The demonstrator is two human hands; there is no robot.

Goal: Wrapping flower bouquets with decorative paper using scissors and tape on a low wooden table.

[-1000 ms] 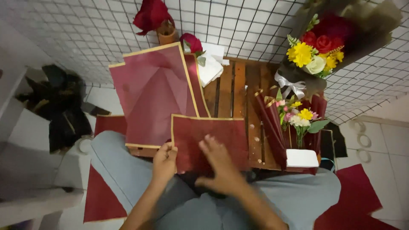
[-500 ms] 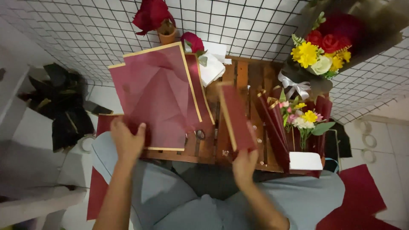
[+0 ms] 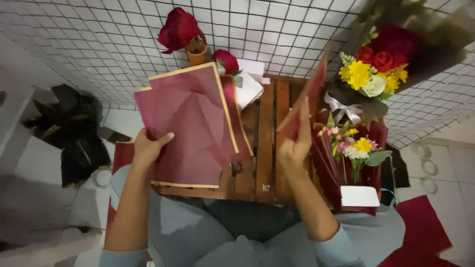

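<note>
My left hand [image 3: 148, 147] rests on the left edge of a stack of dark red wrapping sheets [image 3: 190, 123] with gold edging, lying on a small wooden slatted table [image 3: 264, 128]. My right hand [image 3: 295, 143] holds a folded dark red sheet [image 3: 309, 91] upright and edge-on, lifted over the right part of the table. Beside that hand stands a small bouquet [image 3: 354, 148] of pink, yellow and white flowers in dark red wrapping.
A large bouquet [image 3: 381, 69] of red, yellow and white flowers with a silver ribbon sits at the upper right. Red roses [image 3: 180, 29] stand at the table's far end. Black wrapping [image 3: 74, 133] lies left on the tiled floor; red sheets [image 3: 425, 232] lie lower right.
My right hand has lifted the folded red sheet from flat on the table's near edge to upright and carried it right. My left hand moved left onto the sheet stack.
</note>
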